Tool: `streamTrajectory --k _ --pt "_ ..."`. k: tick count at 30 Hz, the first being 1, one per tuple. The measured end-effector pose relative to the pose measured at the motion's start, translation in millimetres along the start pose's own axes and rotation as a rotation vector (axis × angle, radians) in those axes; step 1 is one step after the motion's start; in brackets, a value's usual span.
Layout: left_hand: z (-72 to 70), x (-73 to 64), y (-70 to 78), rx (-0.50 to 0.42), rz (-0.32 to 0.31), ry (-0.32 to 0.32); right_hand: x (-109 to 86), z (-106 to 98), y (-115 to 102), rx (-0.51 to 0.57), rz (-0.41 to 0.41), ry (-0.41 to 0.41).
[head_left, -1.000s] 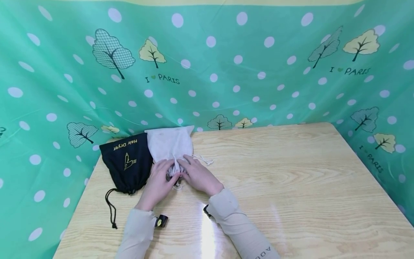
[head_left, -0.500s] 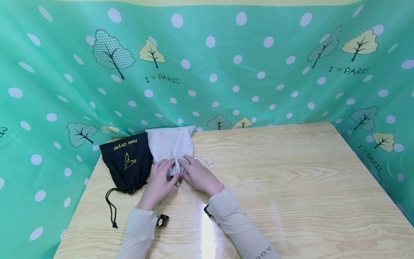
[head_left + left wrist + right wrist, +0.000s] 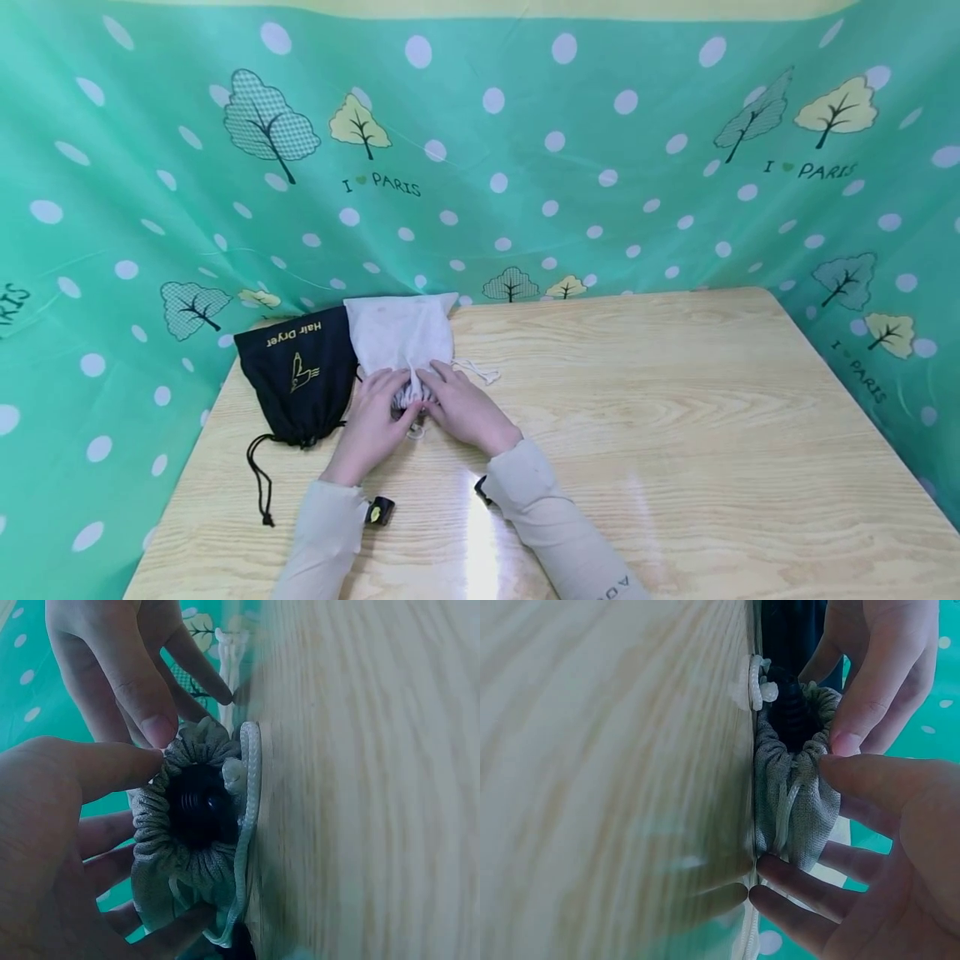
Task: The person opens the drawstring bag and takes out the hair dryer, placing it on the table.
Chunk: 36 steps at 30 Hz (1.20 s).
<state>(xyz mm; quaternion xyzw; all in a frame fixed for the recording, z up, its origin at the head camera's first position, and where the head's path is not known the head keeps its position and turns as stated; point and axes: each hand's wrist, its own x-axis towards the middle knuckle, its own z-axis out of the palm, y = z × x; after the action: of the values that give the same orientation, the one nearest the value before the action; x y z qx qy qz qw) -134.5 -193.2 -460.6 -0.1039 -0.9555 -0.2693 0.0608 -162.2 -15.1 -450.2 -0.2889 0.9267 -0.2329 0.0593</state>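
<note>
Pale grey woven cloth forms the drawstring bag [image 3: 401,329], lying on the wood-grain table [image 3: 637,417] in the head view; the left hand [image 3: 372,421] and right hand [image 3: 470,408] grip its gathered mouth. Left wrist view: pleated opening around a dark ribbed object [image 3: 196,806]; thumb on rim, fingers spread along the side. Right wrist view: thumb likewise, fingers spread; braided cord [image 3: 786,814].
</note>
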Motion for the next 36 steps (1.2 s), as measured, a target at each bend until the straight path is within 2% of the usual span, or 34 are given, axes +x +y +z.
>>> streamTrajectory --k 21,36 --pt "3.4 -1.5 5.2 -0.014 0.007 -0.007 -5.7 -2.3 1.9 -0.015 -0.013 0.012" --pt "6.8 -1.8 9.5 -0.021 0.007 -0.018 -9.5 -5.4 6.5 0.003 0.013 -0.009"
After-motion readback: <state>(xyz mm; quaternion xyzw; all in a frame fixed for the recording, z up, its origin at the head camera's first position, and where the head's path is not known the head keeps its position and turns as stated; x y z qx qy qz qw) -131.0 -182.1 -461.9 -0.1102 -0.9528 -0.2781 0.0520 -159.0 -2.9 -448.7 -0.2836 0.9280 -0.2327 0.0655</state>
